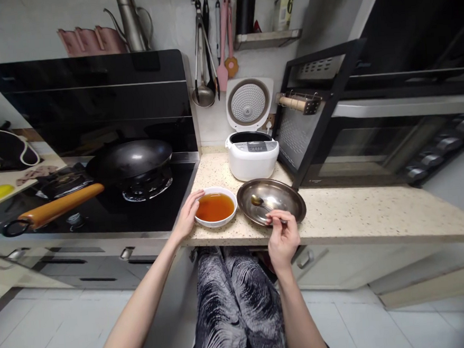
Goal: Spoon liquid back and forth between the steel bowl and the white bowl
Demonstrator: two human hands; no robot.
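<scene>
I saw the right hand (pixel 283 239) pinching a spoon (pixel 257 200) over the metal bowl (pixel 295 198) — the left hand (pixel 187 215), unclenched, touched the white bowl (pixel 217 224).

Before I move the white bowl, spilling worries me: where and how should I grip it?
The white bowl is round, shows no handle and holds amber liquid, so probably grip its left and front walls below the rim, from those sides, keeping it level. The left hand touches its left rim; the metal bowl crowds its right.
</scene>
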